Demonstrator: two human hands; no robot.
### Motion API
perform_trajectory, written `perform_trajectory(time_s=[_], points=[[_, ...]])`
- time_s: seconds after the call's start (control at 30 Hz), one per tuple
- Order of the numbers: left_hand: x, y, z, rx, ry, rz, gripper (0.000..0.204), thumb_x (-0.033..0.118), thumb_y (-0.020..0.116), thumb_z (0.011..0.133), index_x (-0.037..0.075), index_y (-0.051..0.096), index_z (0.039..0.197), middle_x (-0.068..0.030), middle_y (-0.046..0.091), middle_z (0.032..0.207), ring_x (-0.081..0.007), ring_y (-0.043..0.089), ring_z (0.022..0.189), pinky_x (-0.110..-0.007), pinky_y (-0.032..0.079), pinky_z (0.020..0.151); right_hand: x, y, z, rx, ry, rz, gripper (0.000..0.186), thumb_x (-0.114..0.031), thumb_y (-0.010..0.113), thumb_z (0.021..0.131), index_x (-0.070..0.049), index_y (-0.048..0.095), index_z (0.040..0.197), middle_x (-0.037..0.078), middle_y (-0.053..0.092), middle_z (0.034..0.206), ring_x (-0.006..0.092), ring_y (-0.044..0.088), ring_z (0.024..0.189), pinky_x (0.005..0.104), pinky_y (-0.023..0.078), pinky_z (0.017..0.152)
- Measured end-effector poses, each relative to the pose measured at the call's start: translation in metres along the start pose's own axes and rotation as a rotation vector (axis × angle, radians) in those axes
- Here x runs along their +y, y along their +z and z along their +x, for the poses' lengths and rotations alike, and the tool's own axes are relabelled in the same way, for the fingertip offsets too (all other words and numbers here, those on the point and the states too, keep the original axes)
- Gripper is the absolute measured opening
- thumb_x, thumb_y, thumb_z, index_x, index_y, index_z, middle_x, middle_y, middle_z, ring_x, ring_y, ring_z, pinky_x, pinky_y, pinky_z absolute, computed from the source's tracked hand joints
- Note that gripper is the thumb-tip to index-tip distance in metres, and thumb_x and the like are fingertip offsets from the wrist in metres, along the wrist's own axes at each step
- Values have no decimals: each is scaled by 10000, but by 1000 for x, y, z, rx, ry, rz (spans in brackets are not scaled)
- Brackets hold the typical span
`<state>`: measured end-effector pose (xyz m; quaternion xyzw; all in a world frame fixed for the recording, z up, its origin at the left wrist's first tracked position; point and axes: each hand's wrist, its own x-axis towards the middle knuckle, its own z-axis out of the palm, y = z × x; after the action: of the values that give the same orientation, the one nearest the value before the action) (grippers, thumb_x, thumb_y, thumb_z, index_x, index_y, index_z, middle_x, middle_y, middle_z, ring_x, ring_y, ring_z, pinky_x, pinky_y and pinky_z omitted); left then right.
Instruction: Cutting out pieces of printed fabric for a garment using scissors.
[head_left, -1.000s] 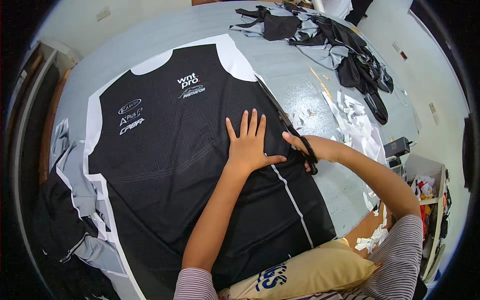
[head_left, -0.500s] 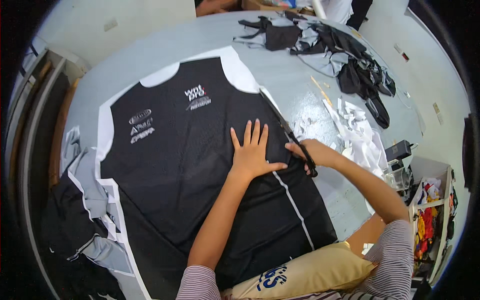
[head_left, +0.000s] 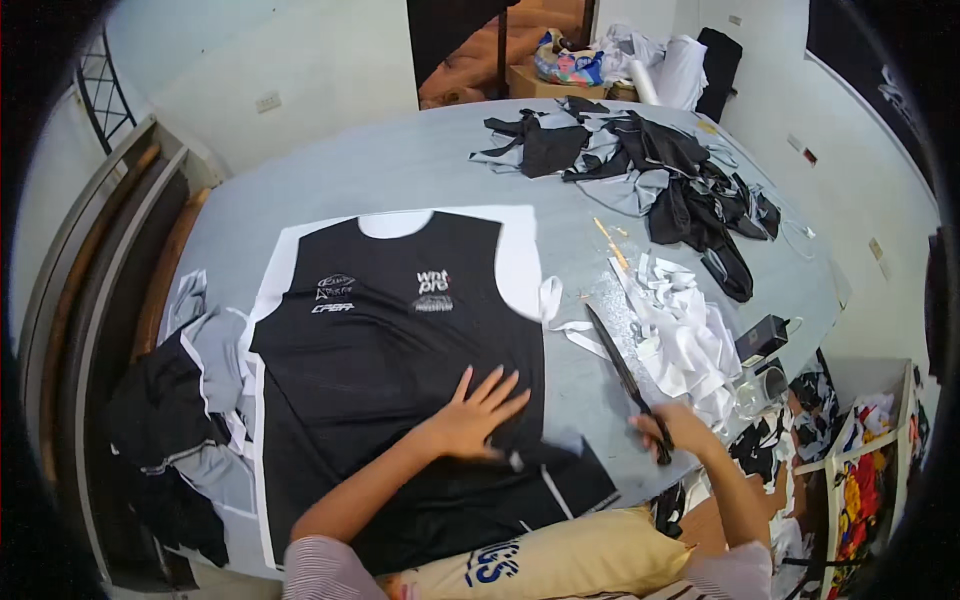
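A black printed shirt panel (head_left: pixel 400 340) with white margins lies spread on the table. My left hand (head_left: pixel 475 415) presses on it with fingers spread. To the right of the panel, my right hand (head_left: pixel 685 430) grips black scissors (head_left: pixel 620 360) by the handles. The blades point away from me over bare table, apart from the panel, and look closed. A narrow white strip (head_left: pixel 585 328) trails from the panel's right edge toward the blades. The panel's near right corner (head_left: pixel 575 480) is rumpled, beside a cream cushion-like bundle (head_left: pixel 570 545) at my lap.
White fabric scraps (head_left: pixel 690 330) are heaped right of the scissors, with a small black box (head_left: pixel 762 340) and a clear cup (head_left: pixel 762 392) beyond. Black and grey garment pieces (head_left: pixel 650 165) lie at the far right. More cloth (head_left: pixel 165 410) is bunched left of the panel.
My right hand and the scissors have come away from the panel's right edge, toward me and to the right. My left hand has shifted nearer. The panel's right side is now narrower.
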<state>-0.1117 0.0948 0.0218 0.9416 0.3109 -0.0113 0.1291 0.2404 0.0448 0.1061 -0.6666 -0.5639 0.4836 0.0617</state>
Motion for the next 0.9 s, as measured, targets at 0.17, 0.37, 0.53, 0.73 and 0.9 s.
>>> perform_trajectory(time_s=[0.17, 0.37, 0.53, 0.73, 0.9], points=[[63, -11, -85, -174, 125, -268, 803, 550, 577, 848, 169, 264, 1482, -156, 115, 1558, -369, 75, 1434, -657, 57, 1074, 86, 30, -71, 158, -123, -60, 314, -271, 694, 838, 25, 611, 772, 58, 593, 585, 131, 588, 515, 288, 433, 478], [67, -48, -36, 273, -88, -589, 390, 274, 587, 908, 48, 583, 1227, -147, 596, 1231, -291, 575, 1121, -365, 435, 971, 101, 53, -113, 121, -158, -77, 295, -220, 754, 791, 28, 600, 827, -16, 514, 582, 57, 480, 568, 234, 398, 511], [57, -4, 7, 327, -268, -71, 689, 508, 578, 854, 69, 432, 1366, -131, 425, 1411, -309, 354, 1333, -514, 259, 1089, 121, 63, -124, -195, -77, 360, 264, -207, 699, 854, 7, 583, 955, 0, 570, 811, 62, 501, 724, 242, 433, 639], [52, 15, 9, 346, -270, -73, 894, 654, 599, 756, 96, 381, 1419, -112, 319, 1492, -332, 226, 1399, -526, 120, 1134, 136, 22, -132, -453, -83, -34, 492, -465, 616, 883, 9, 540, 992, 61, 565, 771, 150, 530, 725, 307, 426, 614], [55, 12, 9, 376, -256, -65, 900, 663, 604, 740, 98, 398, 1409, -114, 337, 1483, -325, 241, 1394, -530, 129, 1129, 87, 12, -114, -558, -62, -163, 522, -493, 589, 888, 12, 536, 1009, 93, 543, 771, 191, 520, 734, 326, 421, 642]])
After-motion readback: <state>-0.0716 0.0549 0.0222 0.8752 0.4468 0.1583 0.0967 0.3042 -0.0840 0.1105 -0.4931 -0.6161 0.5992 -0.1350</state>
